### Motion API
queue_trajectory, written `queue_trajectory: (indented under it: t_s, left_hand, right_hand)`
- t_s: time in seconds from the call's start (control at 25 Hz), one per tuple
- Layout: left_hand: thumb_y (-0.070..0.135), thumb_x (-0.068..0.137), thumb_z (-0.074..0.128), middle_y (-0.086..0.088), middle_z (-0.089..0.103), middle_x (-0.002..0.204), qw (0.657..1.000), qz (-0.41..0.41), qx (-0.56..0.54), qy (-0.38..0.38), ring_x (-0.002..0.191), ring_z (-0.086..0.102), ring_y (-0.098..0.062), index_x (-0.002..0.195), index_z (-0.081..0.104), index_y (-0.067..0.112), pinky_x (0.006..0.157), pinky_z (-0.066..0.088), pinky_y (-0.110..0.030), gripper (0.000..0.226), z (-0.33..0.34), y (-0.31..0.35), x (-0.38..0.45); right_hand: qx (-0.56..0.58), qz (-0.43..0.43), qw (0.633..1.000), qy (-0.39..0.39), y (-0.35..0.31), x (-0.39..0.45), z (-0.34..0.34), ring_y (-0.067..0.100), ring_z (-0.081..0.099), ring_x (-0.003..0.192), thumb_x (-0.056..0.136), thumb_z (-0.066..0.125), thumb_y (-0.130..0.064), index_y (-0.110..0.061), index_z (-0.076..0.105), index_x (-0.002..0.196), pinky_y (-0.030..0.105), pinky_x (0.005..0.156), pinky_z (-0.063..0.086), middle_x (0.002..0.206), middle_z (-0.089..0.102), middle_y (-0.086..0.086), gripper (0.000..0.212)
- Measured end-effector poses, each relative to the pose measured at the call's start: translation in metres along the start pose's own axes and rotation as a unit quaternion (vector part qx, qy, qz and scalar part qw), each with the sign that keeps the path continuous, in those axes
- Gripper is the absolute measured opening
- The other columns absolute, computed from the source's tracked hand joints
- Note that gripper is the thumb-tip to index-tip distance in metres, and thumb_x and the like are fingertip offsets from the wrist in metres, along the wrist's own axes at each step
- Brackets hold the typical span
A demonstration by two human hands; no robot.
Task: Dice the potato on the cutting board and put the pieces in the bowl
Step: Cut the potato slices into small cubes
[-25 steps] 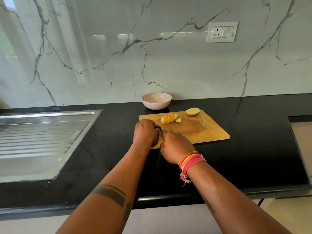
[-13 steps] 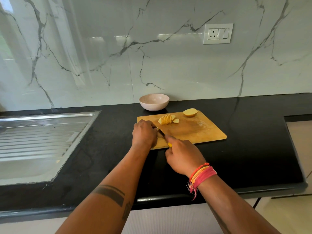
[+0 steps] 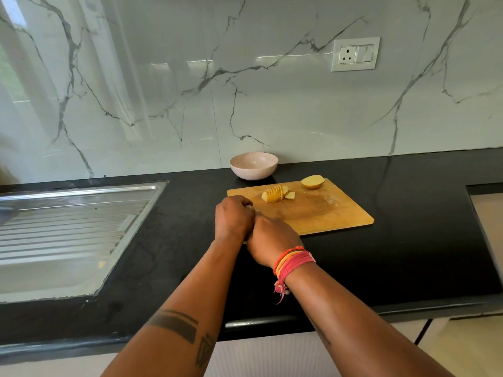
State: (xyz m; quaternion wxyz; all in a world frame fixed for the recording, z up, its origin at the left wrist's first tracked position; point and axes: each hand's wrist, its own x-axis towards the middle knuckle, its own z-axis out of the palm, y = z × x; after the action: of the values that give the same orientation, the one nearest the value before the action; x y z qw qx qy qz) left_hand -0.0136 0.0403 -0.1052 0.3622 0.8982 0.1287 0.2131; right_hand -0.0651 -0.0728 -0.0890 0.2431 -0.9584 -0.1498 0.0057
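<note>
Both hands are pressed together over the near left corner of the wooden cutting board [image 3: 321,210]. The left hand [image 3: 233,216] and right hand [image 3: 272,242] have curled fingers; what they hold is perhaps hidden. A sliced potato piece [image 3: 274,193] and a smooth potato half [image 3: 313,182] lie farther back, before the round speckled bowl [image 3: 253,165].

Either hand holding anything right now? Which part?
Cannot tell. Left hand and right hand are curled, pressed together at the cutting board's near-left corner, backs to the camera. Whatever they hold is hidden.
</note>
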Motion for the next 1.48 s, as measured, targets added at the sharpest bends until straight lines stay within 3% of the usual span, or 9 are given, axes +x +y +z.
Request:
queue_trajectory:
  t_s: [0.08, 0.2, 0.44, 0.64, 0.84, 0.96, 1.12, 1.32, 1.48]
  left_hand:
    - [0.012, 0.098, 0.059, 0.000, 0.074, 0.113, 1.000, 0.000, -0.007, 0.001, 0.092, 0.059, -0.008, 0.112, 0.078, 0.017, 0.077, 0.042, -0.019, 0.024, -0.002, -0.001, 0.000]
    - [0.011, 0.099, 0.058, 0.001, 0.073, 0.118, 1.000, -0.002, -0.007, 0.003, 0.101, 0.064, -0.011, 0.117, 0.075, 0.019, 0.080, 0.043, -0.019, 0.026, -0.005, -0.002, -0.002]
    - [0.016, 0.102, 0.055, -0.001, 0.070, 0.123, 0.999, 0.018, -0.034, 0.035, 0.108, 0.065, -0.016, 0.128, 0.068, 0.021, 0.079, 0.044, -0.020, 0.029, -0.001, 0.014, -0.002]
    - [0.016, 0.101, 0.058, -0.003, 0.066, 0.133, 0.998, 0.038, 0.041, -0.030, 0.117, 0.063, -0.020, 0.137, 0.063, 0.020, 0.087, 0.048, -0.025, 0.036, 0.010, 0.031, 0.018]
    - [0.022, 0.093, 0.071, -0.006, 0.059, 0.140, 0.964, 0.074, 0.218, -0.137, 0.125, 0.058, -0.026, 0.147, 0.051, 0.017, 0.103, 0.052, -0.036, 0.057, 0.024, 0.047, 0.039]
    - [0.027, 0.094, 0.072, -0.005, 0.062, 0.135, 0.964, 0.073, 0.217, -0.132, 0.121, 0.059, -0.025, 0.142, 0.054, 0.018, 0.099, 0.054, -0.036, 0.052, 0.034, 0.045, 0.044]
    - [0.027, 0.095, 0.071, -0.004, 0.064, 0.129, 0.979, 0.051, 0.169, -0.105, 0.118, 0.061, -0.023, 0.138, 0.056, 0.018, 0.095, 0.054, -0.033, 0.046, 0.035, 0.040, 0.042]
    - [0.007, 0.089, 0.068, -0.005, 0.066, 0.124, 0.984, 0.023, 0.150, -0.096, 0.111, 0.063, -0.022, 0.132, 0.059, 0.017, 0.085, 0.057, -0.032, 0.045, 0.029, 0.043, 0.036]
    - [0.006, 0.091, 0.061, -0.007, 0.067, 0.119, 0.988, 0.021, 0.140, -0.068, 0.107, 0.064, -0.022, 0.125, 0.061, 0.014, 0.083, 0.057, -0.031, 0.035, 0.026, 0.049, 0.022]
  right_hand:
    - [0.019, -0.002, 1.000, 0.007, 0.000, 0.001, 0.000, 0.029, 0.067, 0.098, 0.097, 0.055, -0.025, -0.021, 0.052, 0.139, 0.040, 0.082, 0.057, 0.112, 0.069, 0.008, 0.041]
    - [0.066, 0.021, 0.997, 0.034, 0.008, -0.003, -0.007, 0.028, 0.064, 0.114, 0.101, 0.050, -0.023, -0.026, 0.037, 0.158, 0.040, 0.093, 0.055, 0.135, 0.063, 0.007, 0.059]
    - [0.234, 0.054, 0.969, 0.051, 0.023, -0.001, -0.017, 0.023, 0.062, 0.118, 0.102, 0.048, -0.024, -0.030, 0.046, 0.154, 0.036, 0.093, 0.053, 0.145, 0.058, -0.001, 0.052]
    - [0.279, 0.078, 0.954, 0.076, 0.036, 0.012, -0.032, 0.015, 0.059, 0.103, 0.099, 0.047, -0.023, -0.029, 0.049, 0.152, 0.035, 0.086, 0.052, 0.147, 0.056, 0.000, 0.054]
    - [0.270, 0.085, 0.956, 0.076, 0.048, 0.023, -0.043, 0.023, 0.055, 0.131, 0.100, 0.048, -0.022, -0.026, 0.048, 0.152, 0.036, 0.107, 0.047, 0.155, 0.050, 0.000, 0.053]
    - [0.258, 0.081, 0.960, 0.074, 0.057, 0.025, -0.040, 0.021, 0.049, 0.138, 0.103, 0.048, -0.021, -0.027, 0.047, 0.154, 0.030, 0.104, 0.041, 0.158, 0.045, -0.002, 0.051]
    - [0.243, 0.064, 0.965, 0.079, 0.059, 0.024, -0.038, 0.020, 0.053, 0.132, 0.105, 0.049, -0.024, -0.030, 0.046, 0.154, 0.025, 0.094, 0.041, 0.156, 0.048, -0.003, 0.050]
    - [0.239, 0.063, 0.966, 0.081, 0.062, 0.018, -0.035, 0.016, 0.066, 0.095, 0.103, 0.049, -0.026, -0.032, 0.047, 0.153, 0.025, 0.067, 0.048, 0.143, 0.058, -0.002, 0.050]
    - [0.223, 0.058, 0.971, 0.065, 0.062, 0.011, -0.031, 0.014, 0.066, 0.087, 0.102, 0.050, -0.026, -0.032, 0.048, 0.152, 0.026, 0.064, 0.047, 0.127, 0.064, -0.004, 0.050]
